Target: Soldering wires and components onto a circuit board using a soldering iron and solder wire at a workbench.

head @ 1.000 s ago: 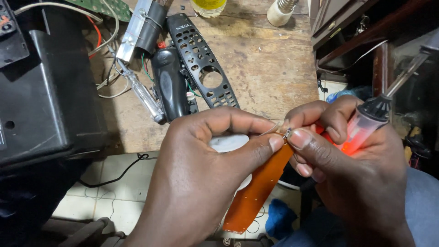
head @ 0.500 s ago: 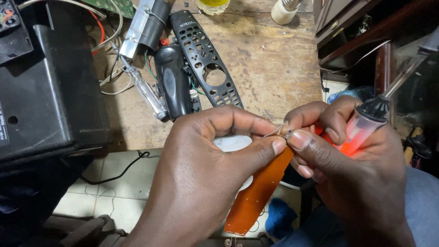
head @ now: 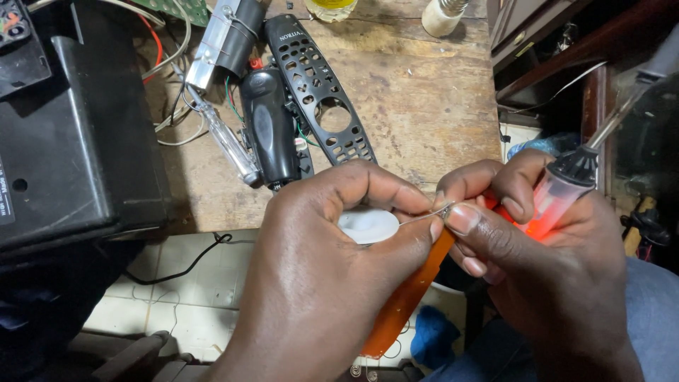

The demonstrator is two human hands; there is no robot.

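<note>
Left hand (head: 318, 283) and right hand (head: 544, 269) meet, fingertips seemingly pinched together.

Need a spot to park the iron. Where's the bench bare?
Bare wood on the wooden bench, right of the black remote faceplate, reaching the bench's right edge below the small bottle. Crowded left: black box, wires, black handset, clear-handled tool.

Wooden workbench (head: 424, 106), black remote-control front shell (head: 318, 88), black handset (head: 269, 131), clear-handled screwdriver (head: 226, 141), black box (head: 71, 134)

head cam | looks down, close | hands over workbench (head: 424, 92) edge
</note>
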